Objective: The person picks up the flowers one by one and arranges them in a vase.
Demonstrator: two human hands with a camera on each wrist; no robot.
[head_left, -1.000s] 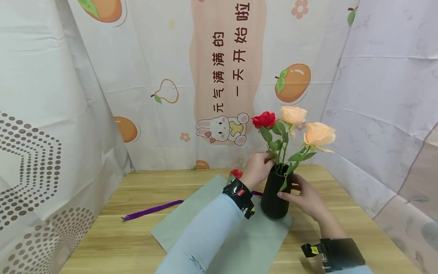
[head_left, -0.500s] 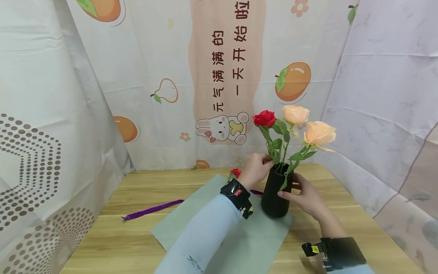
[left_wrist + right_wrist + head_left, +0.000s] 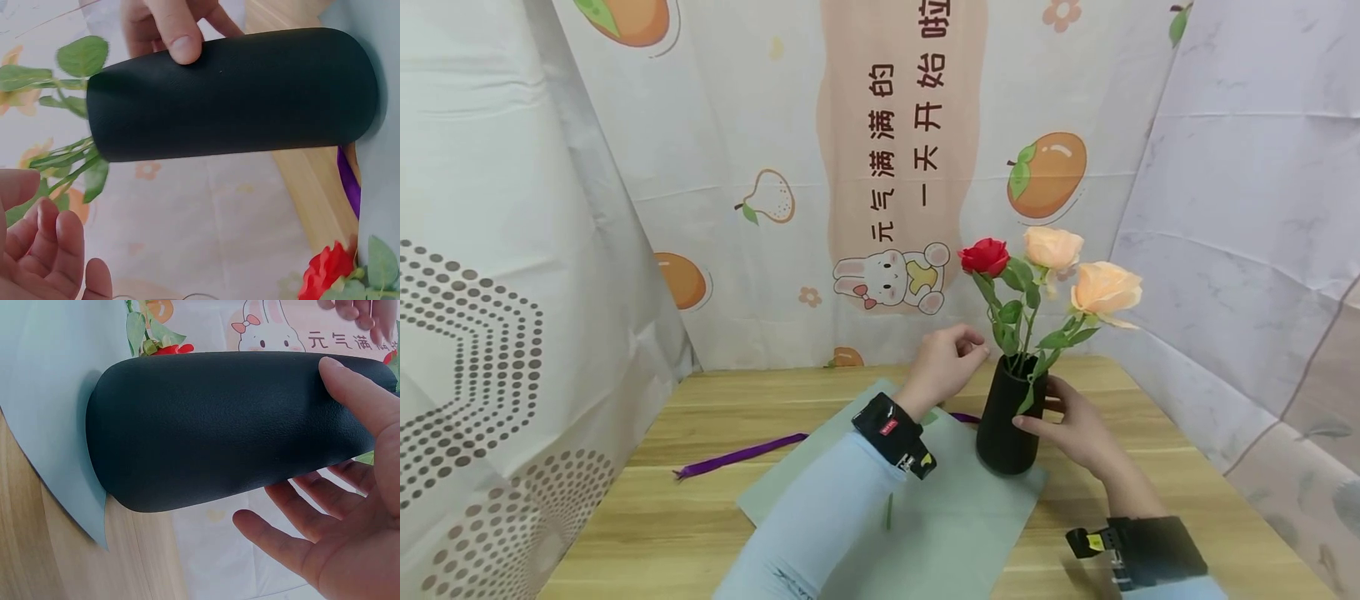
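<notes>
A black vase (image 3: 1003,429) stands upright on a sheet of grey-green paper (image 3: 958,525). It holds a red rose (image 3: 985,257) and two peach roses, one upper (image 3: 1054,248) and one leaning right (image 3: 1107,288). My right hand (image 3: 1078,429) holds the vase from the right, thumb on its near side and fingers around the back. Left of the vase mouth, my left hand (image 3: 946,362) hovers apart from the stems, fingers loosely bent around nothing. Another red rose (image 3: 328,272) lies on the paper; in the head view my left arm mostly hides it, though a bit of stem (image 3: 889,512) shows.
A purple ribbon (image 3: 741,456) runs under the paper, emerging at left and again behind the vase. The wooden table (image 3: 662,533) extends around the paper. Printed curtains (image 3: 760,275) hang close behind the table and along both sides.
My left hand has let go of the red rose's stem at the vase mouth and drawn back left. The right hand keeps its hold on the vase.
</notes>
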